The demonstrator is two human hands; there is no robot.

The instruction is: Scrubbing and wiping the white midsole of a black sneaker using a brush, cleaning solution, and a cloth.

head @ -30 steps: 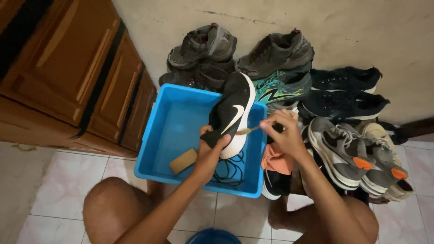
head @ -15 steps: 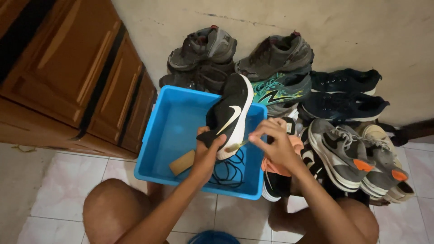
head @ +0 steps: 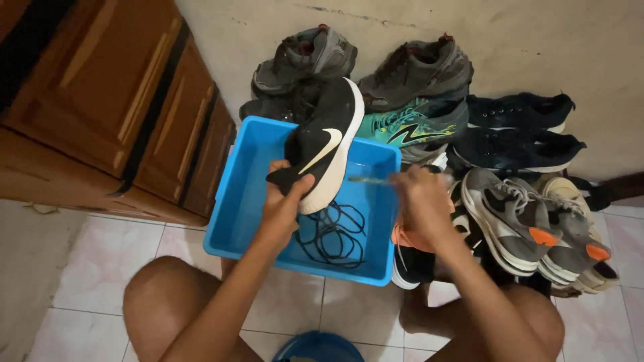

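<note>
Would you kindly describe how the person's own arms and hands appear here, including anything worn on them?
Both arms are bare along all that shows, with no sleeve in view. The left hand and right hand wear no gloves, and no watch, ring or band shows. The right hand is slightly motion-blurred, so its fine detail is unclear.

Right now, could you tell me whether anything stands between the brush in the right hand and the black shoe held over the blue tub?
Nothing visible does. The left hand holds the black shoe by its heel above the blue tub; the thin brush in the right hand points at its white sole edge across an open gap. Black laces lie below.
</note>
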